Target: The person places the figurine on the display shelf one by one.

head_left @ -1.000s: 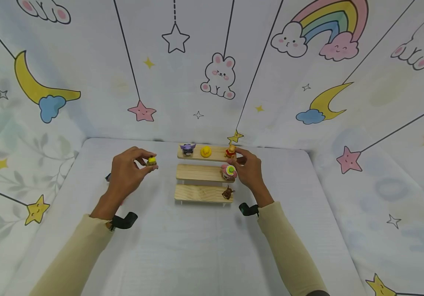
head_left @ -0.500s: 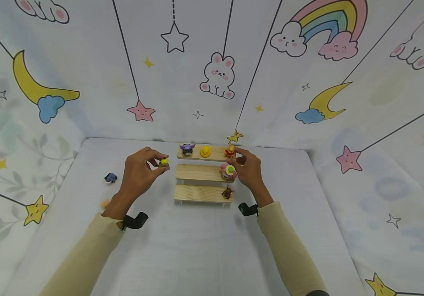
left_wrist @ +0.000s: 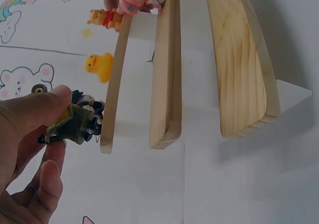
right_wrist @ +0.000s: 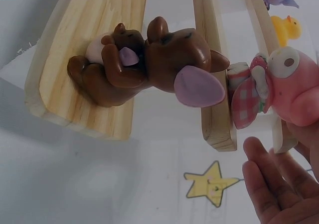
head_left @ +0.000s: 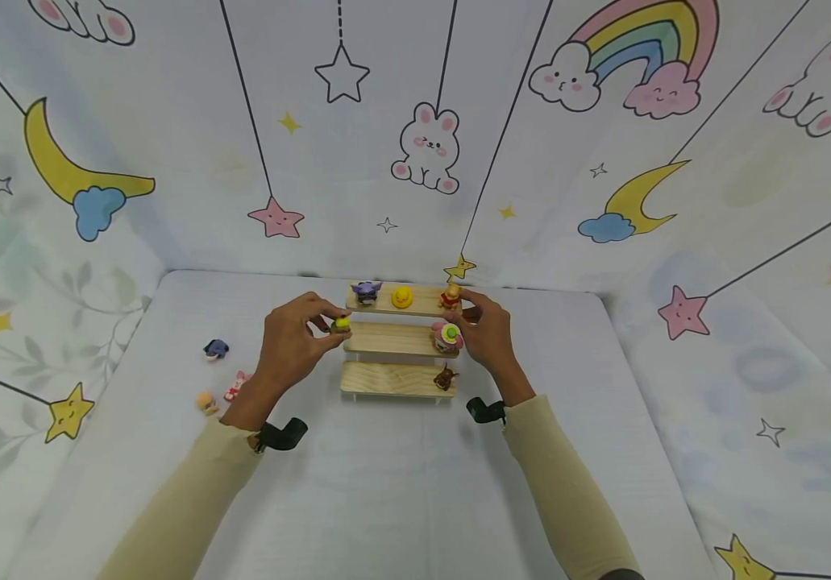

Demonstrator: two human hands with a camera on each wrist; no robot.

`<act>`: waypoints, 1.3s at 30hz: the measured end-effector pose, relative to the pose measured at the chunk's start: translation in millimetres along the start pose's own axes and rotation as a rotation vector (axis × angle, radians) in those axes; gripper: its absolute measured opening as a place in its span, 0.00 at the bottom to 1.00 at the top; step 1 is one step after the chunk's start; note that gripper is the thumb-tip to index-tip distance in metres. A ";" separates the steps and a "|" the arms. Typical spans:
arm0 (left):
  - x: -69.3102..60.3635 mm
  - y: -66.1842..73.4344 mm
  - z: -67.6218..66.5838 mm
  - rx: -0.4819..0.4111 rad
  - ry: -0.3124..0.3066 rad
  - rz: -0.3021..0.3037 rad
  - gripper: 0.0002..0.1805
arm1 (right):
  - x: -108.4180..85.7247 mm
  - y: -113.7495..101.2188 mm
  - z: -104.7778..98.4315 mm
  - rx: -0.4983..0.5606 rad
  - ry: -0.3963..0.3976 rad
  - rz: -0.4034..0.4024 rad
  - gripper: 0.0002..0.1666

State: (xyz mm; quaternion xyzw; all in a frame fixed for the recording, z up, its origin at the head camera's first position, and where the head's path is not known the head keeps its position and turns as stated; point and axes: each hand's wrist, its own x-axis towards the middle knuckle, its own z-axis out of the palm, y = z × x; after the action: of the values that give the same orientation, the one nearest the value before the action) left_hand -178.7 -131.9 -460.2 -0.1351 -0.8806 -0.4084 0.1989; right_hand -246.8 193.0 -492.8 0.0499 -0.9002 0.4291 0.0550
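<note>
While the left hand [head_left: 295, 334] pinches a small figure [head_left: 341, 324] between thumb and fingers, the step in hand looks to be placing it on the tiered shelf. That figure, yellow on top and dark below, is held up at the left end of the middle plank [head_left: 392, 339], just beside it in the head view; whether it touches the wood I cannot tell.

The right hand [head_left: 486, 332] is at the right ends of the upper two planks, by the bear [head_left: 450, 297] and the pink figure [head_left: 447, 337]. Its outer fingers stand apart from the shelf, but I cannot tell whether its thumb and forefinger are clamped on anything; it may be steadying the stand.

The next move probably calls for easing the held figure over the plank's bare left part, setting its base flat and letting go without knocking the purple figure [head_left: 366, 292] above. Three more figures lie on the surface [head_left: 386, 483]: blue [head_left: 216, 349], orange [head_left: 206, 403] and red-and-white [head_left: 237, 387], seemingly yet to be shelved.
</note>
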 end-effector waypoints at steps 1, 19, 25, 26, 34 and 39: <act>0.3 0.7 1.2 -0.008 0.000 0.002 0.19 | -0.1 -0.5 -0.2 0.001 0.000 -0.002 0.33; 5.5 2.9 28.0 -0.078 0.012 -0.036 0.19 | 0.1 -2.0 -1.1 -0.020 0.002 -0.019 0.35; 8.2 5.9 41.4 -0.103 -0.009 -0.043 0.20 | 0.3 -1.2 -0.5 -0.021 0.002 -0.014 0.35; 8.7 6.5 43.8 -0.106 -0.013 -0.047 0.20 | 0.3 -1.3 -0.4 -0.022 0.004 -0.012 0.35; 12.0 12.4 61.0 -0.126 -0.013 -0.034 0.21 | -0.5 -1.5 0.2 -0.005 -0.002 0.002 0.34; 12.3 15.8 70.4 -0.133 -0.015 -0.043 0.20 | 0.0 -0.5 0.5 0.008 0.004 0.002 0.33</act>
State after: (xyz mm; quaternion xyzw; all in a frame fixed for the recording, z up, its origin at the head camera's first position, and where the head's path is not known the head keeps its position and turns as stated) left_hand -200.2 -66.6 -485.4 -0.1323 -0.8556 -0.4692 0.1739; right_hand -246.7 192.3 -492.7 0.0484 -0.8984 0.4328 0.0560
